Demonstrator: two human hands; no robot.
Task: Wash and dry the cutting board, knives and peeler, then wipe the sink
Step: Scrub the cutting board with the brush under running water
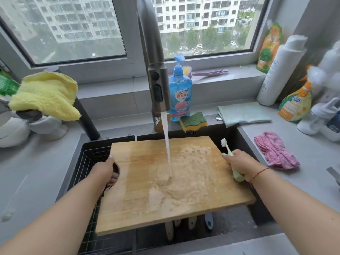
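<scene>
The wash is at its first item: the cutting board (171,183) lies flat across the sink (244,144), bridging it, with the tap (156,70) running a stream onto the middle of the wet, sudsy wood. The left hand (106,172) has its grip closed on the board's left edge, fingers curled through the round handle hole. The right hand (239,162) steadies the right edge while its grip is closed round a pale green toothbrush (230,155), bristles pointing up and away from the wood. My reading is that this is the rinse after scrubbing; the next move probably calls for tilting or sliding the board so the water sweeps the foam off the near corners, then turning it over. Handles that look like the knives (169,230) and a blue tool, perhaps the peeler (209,220), lie in the sink under the board's near edge, not yet washed as far as I can tell. As for writing: the blue dish soap bottle (180,92) at the sink's far rim bears a red label with large Chinese characters I cannot read surely; the white bottle (277,70) at the table's far right corner shows the letters "AC"; the orange pouch (269,46) and the orange spray bottle (296,103) carry print too blurred to make out.
</scene>
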